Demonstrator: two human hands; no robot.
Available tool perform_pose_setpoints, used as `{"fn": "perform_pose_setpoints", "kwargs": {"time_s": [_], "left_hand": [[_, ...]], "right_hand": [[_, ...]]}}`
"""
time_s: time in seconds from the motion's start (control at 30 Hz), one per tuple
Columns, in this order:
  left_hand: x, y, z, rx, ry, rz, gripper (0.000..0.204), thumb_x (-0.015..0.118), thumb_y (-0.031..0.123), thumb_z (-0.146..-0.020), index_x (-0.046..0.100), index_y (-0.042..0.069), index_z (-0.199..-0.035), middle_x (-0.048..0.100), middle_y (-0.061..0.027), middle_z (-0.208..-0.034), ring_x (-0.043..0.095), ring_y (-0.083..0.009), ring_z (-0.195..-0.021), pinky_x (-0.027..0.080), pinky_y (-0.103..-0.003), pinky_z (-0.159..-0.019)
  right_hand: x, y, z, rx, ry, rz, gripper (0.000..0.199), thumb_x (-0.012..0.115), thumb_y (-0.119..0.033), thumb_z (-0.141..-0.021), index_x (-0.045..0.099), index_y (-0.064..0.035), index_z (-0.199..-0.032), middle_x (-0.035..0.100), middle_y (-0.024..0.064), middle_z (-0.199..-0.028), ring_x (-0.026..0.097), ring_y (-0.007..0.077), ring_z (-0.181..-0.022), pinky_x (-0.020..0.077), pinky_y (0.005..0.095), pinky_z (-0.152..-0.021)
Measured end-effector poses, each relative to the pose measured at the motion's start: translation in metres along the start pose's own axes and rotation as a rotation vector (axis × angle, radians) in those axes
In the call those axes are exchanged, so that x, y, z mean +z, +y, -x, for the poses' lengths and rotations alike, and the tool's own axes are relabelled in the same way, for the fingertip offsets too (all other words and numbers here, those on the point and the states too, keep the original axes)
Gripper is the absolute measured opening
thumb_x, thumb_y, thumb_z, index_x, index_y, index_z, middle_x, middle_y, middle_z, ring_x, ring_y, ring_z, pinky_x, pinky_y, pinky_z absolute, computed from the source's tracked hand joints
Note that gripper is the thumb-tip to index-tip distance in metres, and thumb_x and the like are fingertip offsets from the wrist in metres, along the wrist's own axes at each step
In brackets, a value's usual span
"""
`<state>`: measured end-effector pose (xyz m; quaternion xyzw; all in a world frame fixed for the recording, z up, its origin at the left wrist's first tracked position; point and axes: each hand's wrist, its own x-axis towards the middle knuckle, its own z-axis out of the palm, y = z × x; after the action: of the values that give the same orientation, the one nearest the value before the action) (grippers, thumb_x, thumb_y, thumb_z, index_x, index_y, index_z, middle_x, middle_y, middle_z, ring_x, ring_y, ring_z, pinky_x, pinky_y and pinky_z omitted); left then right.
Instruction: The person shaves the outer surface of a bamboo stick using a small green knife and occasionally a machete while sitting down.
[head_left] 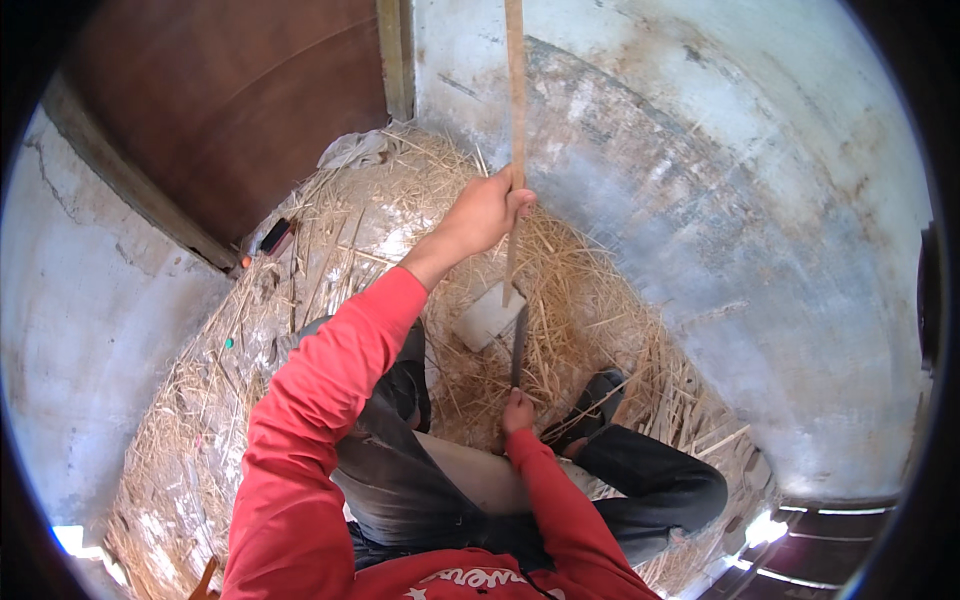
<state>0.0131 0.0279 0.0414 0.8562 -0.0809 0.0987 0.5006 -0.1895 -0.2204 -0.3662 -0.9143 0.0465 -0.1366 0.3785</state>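
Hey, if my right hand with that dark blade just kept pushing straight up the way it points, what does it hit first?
Most likely the thin wooden stick that the left hand holds: the blade in the right hand already ends at its lower end, beside a pale flat block. Depth is unclear.

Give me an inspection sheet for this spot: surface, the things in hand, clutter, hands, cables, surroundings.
Surface: floor strewn with dry straw.
Things in hand: long wooden stick standing upright, its lower end on a pale flat block; dark blade pointing up at the stick's base.
Clutter: crumpled cloth by the door; small dark and red object in the straw.
Hands: left hand closed round the stick; right hand closed on the blade's lower end.
Cables: nothing seen.
Surroundings: brown door; stained pale walls.
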Motion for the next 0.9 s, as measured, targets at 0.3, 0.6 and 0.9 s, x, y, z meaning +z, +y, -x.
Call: {"fn": "perform_pose_setpoints", "kwargs": {"time_s": [0.3, 0.6, 0.9], "left_hand": [[-0.015, -0.026, 0.008, -0.033, -0.065, 0.02, 0.025, 0.054, 0.022, -0.107, 0.06, -0.003, -0.107, 0.073, -0.0087, -0.091, 0.071, -0.0167, -0.083, 0.058, -0.031, -0.074], [-0.025, -0.024, 0.018, -0.043, -0.176, 0.107, 0.018, 0.048, 0.018, -0.109, 0.051, 0.001, -0.113, 0.071, -0.0101, -0.1, 0.07, -0.0177, -0.096, 0.059, -0.032, -0.083], [-0.023, -0.018, 0.024, -0.041, -0.19, 0.15, 0.012, 0.046, 0.013, -0.109, 0.048, 0.001, -0.11, 0.069, -0.0107, -0.101, 0.068, -0.0176, -0.098, 0.058, -0.031, -0.085]], "right_hand": [[-0.118, -0.188, -0.123, 0.249, -0.005, -0.911, 0.039, 0.037, -0.04, -0.111, 0.057, -0.0076, -0.104, 0.049, 0.0006, -0.07, 0.05, 0.0069, -0.055, 0.0414, 0.0234, -0.047], [-0.025, -0.056, -0.005, 0.464, -0.271, -0.274, 0.048, 0.046, -0.041, -0.107, 0.064, 0.0006, -0.123, 0.067, 0.0304, -0.112, 0.063, 0.0498, -0.105, 0.0486, 0.0513, -0.093], [-0.119, -0.192, -0.114, 0.179, 0.077, -0.819, 0.032, 0.044, -0.031, -0.11, 0.058, -0.0023, -0.108, 0.055, 0.0039, -0.072, 0.055, 0.0102, -0.061, 0.0465, 0.0325, -0.059]]}}
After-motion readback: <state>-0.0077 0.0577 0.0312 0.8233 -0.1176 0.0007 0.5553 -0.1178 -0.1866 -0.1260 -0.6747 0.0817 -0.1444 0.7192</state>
